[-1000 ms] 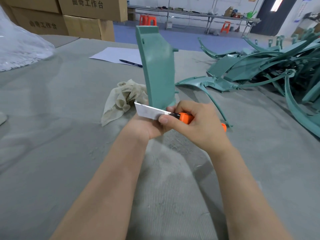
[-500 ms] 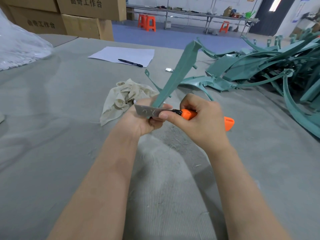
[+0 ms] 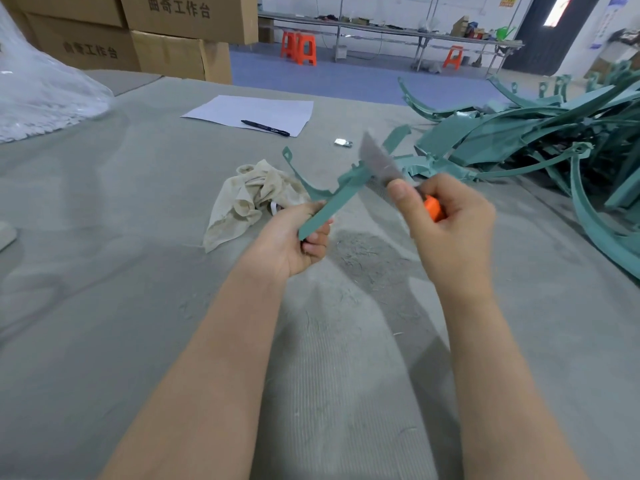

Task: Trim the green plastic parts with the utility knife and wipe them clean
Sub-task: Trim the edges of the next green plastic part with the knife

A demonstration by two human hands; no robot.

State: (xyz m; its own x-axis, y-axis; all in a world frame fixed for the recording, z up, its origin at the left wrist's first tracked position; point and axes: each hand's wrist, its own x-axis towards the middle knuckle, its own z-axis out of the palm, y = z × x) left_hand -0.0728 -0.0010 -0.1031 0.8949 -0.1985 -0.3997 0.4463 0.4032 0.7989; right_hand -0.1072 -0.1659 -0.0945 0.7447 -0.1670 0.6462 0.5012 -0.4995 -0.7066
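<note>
Mid-trim: left hand [image 3: 294,242] grips a curved green plastic part [image 3: 341,195], right hand [image 3: 453,230] an orange-handled utility knife [image 3: 381,164]; crumpled beige cloth [image 3: 251,199] lies untouched.

A black pen [image 3: 265,128] lies on a white sheet [image 3: 249,109]; cardboard boxes [image 3: 180,46] stand behind, orange stools [image 3: 299,48] beyond

1. Your left hand [image 3: 292,239]: fingers curled round the green part [image 3: 341,197], forearm stretched forward.
2. Your right hand [image 3: 453,223]: fist wrapped round the utility knife [image 3: 433,207], thumb extended along it, just beside the left.
</note>
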